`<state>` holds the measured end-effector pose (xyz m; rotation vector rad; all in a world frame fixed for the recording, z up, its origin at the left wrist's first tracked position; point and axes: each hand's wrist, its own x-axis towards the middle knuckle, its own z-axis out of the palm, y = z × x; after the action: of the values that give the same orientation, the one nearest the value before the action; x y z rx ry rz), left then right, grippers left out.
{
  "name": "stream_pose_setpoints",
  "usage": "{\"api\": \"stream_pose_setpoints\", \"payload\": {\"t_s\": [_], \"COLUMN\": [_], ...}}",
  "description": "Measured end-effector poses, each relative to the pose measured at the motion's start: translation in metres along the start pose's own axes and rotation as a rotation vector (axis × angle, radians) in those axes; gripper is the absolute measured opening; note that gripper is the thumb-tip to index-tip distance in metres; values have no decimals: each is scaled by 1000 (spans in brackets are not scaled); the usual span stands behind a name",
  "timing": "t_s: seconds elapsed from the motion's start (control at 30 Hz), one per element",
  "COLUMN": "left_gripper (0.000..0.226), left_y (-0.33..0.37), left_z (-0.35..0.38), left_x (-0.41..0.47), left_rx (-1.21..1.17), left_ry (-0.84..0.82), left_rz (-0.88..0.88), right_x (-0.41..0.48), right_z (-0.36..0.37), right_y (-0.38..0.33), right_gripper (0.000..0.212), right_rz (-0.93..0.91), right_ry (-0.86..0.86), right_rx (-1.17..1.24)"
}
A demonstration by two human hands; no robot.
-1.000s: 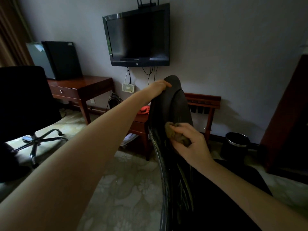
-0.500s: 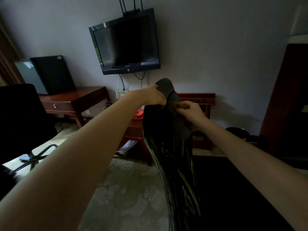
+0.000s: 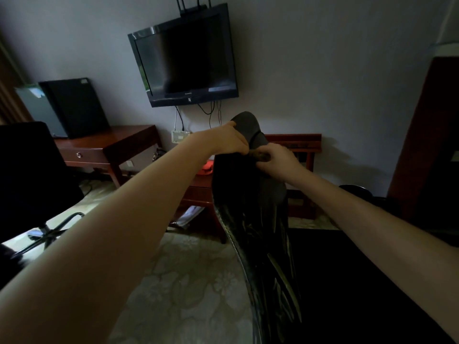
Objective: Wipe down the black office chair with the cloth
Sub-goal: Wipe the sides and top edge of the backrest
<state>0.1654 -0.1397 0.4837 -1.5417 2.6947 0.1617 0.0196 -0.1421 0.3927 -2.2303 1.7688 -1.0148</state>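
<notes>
The black office chair (image 3: 250, 209) fills the middle of the view, seen almost edge-on. Its glossy back rises from the lower foreground to a rounded top in front of the grey wall. The left grip (image 3: 229, 142), a bare hand at the end of a long outstretched arm, is clenched round the left side of the chair's upper back, just below the rounded top, with its fingers curled over the edge. The right grip (image 3: 279, 162), also a bare hand, reaches in from the right and grasps the cloth (image 3: 259, 155). The cloth is a small brownish wad pinched between thumb and fingers and held against the chair back just beneath the top. It lies between the two hands, which are very close together; in this dim light it is hard to say whether the left fingers actually touch it.

On the wall above hangs a dark television (image 3: 183, 55) with a router (image 3: 193, 7) on its top edge and cables trailing below. To the left, a wooden surface (image 3: 111, 142) with a drawer carries a black box-like unit (image 3: 77, 108). A second black chair (image 3: 27, 175) stands at the left edge on a shiny star base. A red item (image 3: 205, 168) sits on a low wooden stand behind the chair being wiped. A slatted wooden rack (image 3: 293, 140) stands against the wall, a dark bin (image 3: 355, 189) lies further right, and a tall dark cabinet (image 3: 427, 145) closes the right edge. The carpet (image 3: 186, 281) is pale with a flower pattern
</notes>
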Motion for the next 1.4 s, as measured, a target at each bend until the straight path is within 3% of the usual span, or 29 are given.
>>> {"api": "stream_pose_setpoints", "payload": {"t_s": [0.13, 0.23, 0.37, 0.57, 0.8, 0.97, 1.07, 1.23, 1.4], "left_gripper": [34, 34, 34, 36, 37, 32, 29, 41, 48], "left_y": [-1, 1, 5, 10, 14, 5, -2, 12, 18], "left_z": [2, 2, 2, 0, -1, 3, 0, -1, 8], "left_x": [1, 0, -5, -9, -10, -6, -9, -8, 5], "left_rx": [9, 4, 12, 107, 132, 63, 236, 515, 699], "left_ry": [41, 58, 63, 44, 13, 141, 268, -13, -199], "left_rz": [7, -12, -33, -35, -58, -17, 89, 298, 218], "right_x": [-59, -89, -94, -73, -39, -37, -45, -51, -36], "right_z": [7, 3, -7, -9, 0, 14, 12, 5, 5], "right_y": [-8, -15, -16, -13, -14, 0, 14, 35, 52], "right_gripper": [32, 39, 38, 31, 31, 16, 10, 15, 24], "right_rz": [-124, -190, -307, -472, -135, 14, 113, 268, 263], "right_ry": [48, 36, -6, 80, 115, 83, 131, 262, 225], "right_rx": [201, 207, 27, -285, -288, 177, 467, 675, 623]}}
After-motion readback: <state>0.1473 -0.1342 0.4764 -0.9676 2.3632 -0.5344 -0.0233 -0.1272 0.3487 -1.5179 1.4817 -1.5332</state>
